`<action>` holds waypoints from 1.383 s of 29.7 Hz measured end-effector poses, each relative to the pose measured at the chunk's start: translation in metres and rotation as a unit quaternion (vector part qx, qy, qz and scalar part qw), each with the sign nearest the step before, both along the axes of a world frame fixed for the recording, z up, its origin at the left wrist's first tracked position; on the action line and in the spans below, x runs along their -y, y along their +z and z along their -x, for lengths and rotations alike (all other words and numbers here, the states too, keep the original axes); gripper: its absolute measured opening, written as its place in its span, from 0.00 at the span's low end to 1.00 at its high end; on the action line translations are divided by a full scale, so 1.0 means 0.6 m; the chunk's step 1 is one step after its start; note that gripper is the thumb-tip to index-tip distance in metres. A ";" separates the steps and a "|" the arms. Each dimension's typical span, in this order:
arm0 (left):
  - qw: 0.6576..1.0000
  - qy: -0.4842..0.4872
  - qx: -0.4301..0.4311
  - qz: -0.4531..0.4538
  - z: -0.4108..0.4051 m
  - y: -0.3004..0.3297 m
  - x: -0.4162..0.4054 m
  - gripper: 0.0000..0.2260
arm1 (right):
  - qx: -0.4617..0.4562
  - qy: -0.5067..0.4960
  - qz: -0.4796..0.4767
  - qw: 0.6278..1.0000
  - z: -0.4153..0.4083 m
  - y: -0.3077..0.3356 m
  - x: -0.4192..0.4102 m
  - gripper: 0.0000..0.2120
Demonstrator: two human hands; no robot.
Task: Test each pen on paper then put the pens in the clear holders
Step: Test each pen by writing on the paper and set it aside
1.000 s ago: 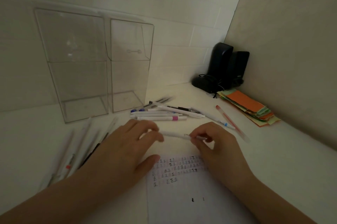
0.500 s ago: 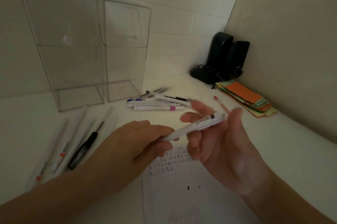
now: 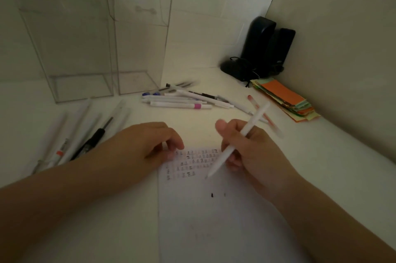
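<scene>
Right hand [image 3: 255,151] curled round white pen [image 3: 236,141], tip down just above paper [image 3: 214,215], beside rows of small test marks. Left hand [image 3: 147,144] loosely curled, holding nothing, fingertips [image 3: 174,148] resting on paper's top left corner. Beyond fingers: heap of pens [image 3: 184,99]; more pens [image 3: 81,134] left of left hand. Two clear holders [image 3: 90,48] further back, upright.

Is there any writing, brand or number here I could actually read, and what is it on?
None can be read.
Paper sheet: rows of small dark scribbles near its top edge, too small and blurred to read.
Paper sheet, lower down: two short dark strokes, only test marks.
Pens beside the clear holders: some barrels have dark bands, any print too blurred to read.
</scene>
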State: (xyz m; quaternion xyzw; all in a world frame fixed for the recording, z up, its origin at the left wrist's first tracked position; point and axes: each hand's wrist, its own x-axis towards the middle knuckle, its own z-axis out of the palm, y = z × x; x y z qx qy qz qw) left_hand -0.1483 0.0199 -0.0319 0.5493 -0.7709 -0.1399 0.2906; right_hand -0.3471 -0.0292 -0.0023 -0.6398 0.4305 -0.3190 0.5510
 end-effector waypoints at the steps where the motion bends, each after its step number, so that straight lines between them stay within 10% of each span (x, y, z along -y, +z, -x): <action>1: 1.000 -0.007 0.010 0.004 -0.001 0.000 0.001 0.09 | 0.025 -0.001 -0.024 0.999 0.000 0.001 0.000 0.19; 18: 0.999 -0.019 -0.003 -0.036 -0.004 -0.002 0.007 0.12 | -0.066 0.010 0.190 0.980 -0.021 -0.041 -0.007 0.14; 41: 0.999 -0.019 -0.002 -0.037 -0.004 -0.002 0.005 0.13 | -0.079 0.036 0.213 0.973 -0.019 -0.047 -0.007 0.15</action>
